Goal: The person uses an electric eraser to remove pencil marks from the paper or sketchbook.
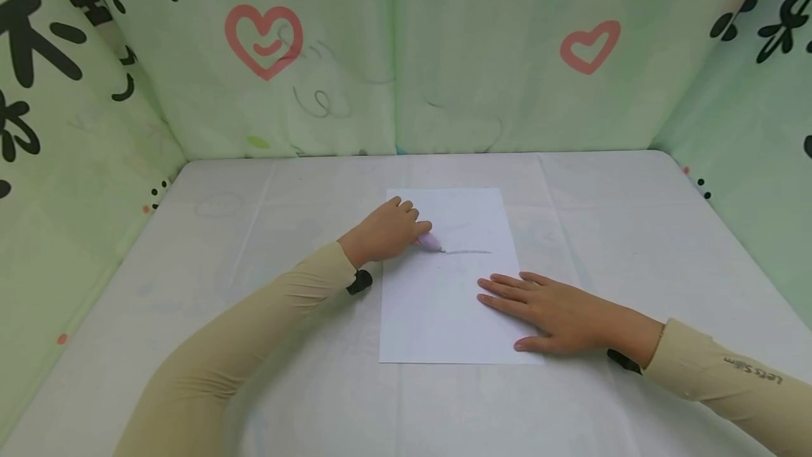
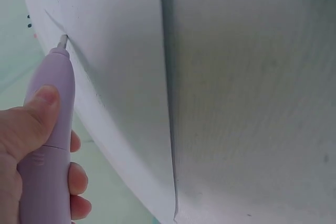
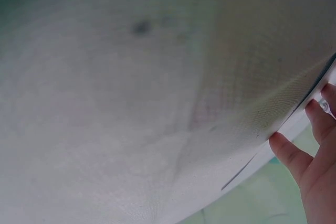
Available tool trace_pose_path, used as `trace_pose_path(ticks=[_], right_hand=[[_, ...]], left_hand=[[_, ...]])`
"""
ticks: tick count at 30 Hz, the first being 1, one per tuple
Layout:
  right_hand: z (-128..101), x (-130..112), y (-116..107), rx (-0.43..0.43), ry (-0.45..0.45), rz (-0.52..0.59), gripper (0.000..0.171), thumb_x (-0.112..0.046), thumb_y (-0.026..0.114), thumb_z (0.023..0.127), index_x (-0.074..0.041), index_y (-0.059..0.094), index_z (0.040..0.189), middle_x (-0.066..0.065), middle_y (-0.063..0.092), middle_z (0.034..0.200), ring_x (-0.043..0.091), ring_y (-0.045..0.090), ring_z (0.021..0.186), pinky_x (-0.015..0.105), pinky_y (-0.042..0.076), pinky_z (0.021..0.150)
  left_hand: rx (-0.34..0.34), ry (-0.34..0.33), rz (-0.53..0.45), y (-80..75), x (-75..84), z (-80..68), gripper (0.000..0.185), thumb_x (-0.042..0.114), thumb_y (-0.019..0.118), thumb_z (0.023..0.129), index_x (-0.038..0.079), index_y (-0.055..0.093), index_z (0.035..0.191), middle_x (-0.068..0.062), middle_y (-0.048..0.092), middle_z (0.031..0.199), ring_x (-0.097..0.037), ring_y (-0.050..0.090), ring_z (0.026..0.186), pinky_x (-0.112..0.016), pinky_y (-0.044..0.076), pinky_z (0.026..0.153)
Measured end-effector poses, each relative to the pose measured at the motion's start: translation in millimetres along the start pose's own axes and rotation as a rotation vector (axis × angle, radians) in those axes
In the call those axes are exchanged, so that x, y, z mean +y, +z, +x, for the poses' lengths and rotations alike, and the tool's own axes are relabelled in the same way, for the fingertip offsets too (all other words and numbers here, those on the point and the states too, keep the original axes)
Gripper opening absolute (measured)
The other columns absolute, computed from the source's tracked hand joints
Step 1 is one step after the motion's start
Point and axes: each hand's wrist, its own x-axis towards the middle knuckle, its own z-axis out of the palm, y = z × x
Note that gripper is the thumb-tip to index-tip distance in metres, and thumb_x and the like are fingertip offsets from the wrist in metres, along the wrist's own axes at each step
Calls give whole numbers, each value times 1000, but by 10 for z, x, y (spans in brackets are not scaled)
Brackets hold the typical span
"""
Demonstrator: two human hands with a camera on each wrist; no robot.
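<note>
Steady the lavender pen-shaped tool (image 2: 56, 137), gripped by the left hand's (image 1: 385, 231) fingers, at the grey line (image 1: 469, 252), with the right hand's (image 1: 552, 312) straight fingers bracing the paper (image 1: 431, 316) between the counter's (image 1: 317, 407) side edges.

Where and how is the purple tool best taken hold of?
Probably by the thick barrel of the purple tool, behind its narrow tip, coming from the person's left, as the left hand does. The barrel is long and rounded enough to wrap, and the tip points rightward onto the paper, so a left approach should leave the line uncovered.
</note>
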Motion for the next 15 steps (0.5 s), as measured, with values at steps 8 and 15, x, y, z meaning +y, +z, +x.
trace_pose_path(ticks=[8,15], right_hand=[[0,3,-4,-4,1,-6,68,-54,44,93,-18,27,149,4,29,155,23,30,141,49,33,102],[1,7,3,11,-9,-19,68,-54,45,93,-17,28,148,4,30,154,23,31,140,49,33,102]], left_hand=[[12,1,7,-11,3,-1,13,26,61,90,17,58,99,-2,64,81,-18,54,74,-27,37,69],[9,7,-4,9,11,32,15,28,59,91,17,58,101,-2,64,82,-18,53,75,-27,37,70]])
